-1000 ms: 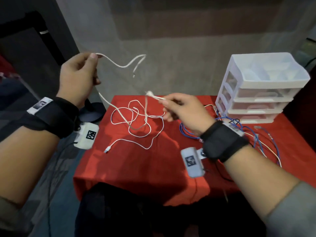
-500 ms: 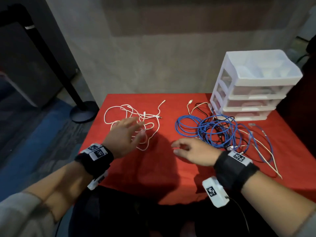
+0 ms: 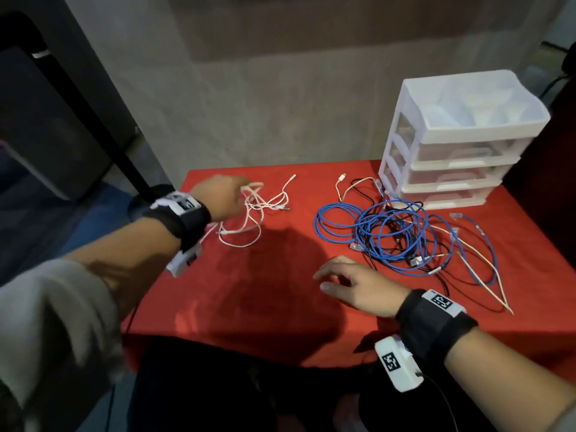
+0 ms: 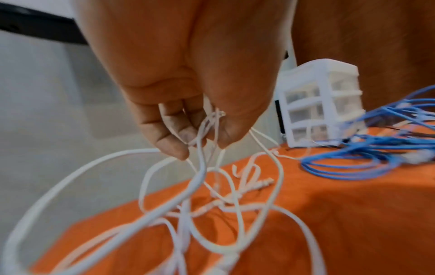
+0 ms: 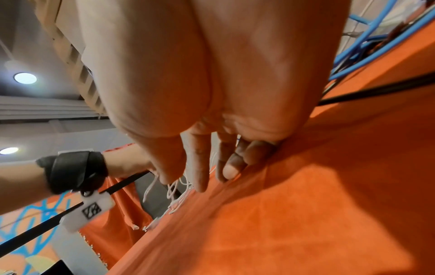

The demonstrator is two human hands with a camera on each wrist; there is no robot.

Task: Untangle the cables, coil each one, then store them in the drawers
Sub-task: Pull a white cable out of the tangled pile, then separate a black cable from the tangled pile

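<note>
Over the table's left side: left hand [image 3: 218, 198] is pinching white cable [image 3: 249, 213] strands.
Right hand [image 3: 352, 283]: is resting loosely spread, well apart rightward.

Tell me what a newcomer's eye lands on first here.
The red tablecloth dominates. On it, the left hand pinches a tangle of white cables at the far left, while a bigger snarl of blue cables sprawls beside the white drawer unit at the far right. The right hand rests open, holding nothing.

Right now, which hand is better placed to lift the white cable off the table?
Left hand: its fingers already pinch the white cable. The right hand is open on the red cloth, apart from it.
</note>
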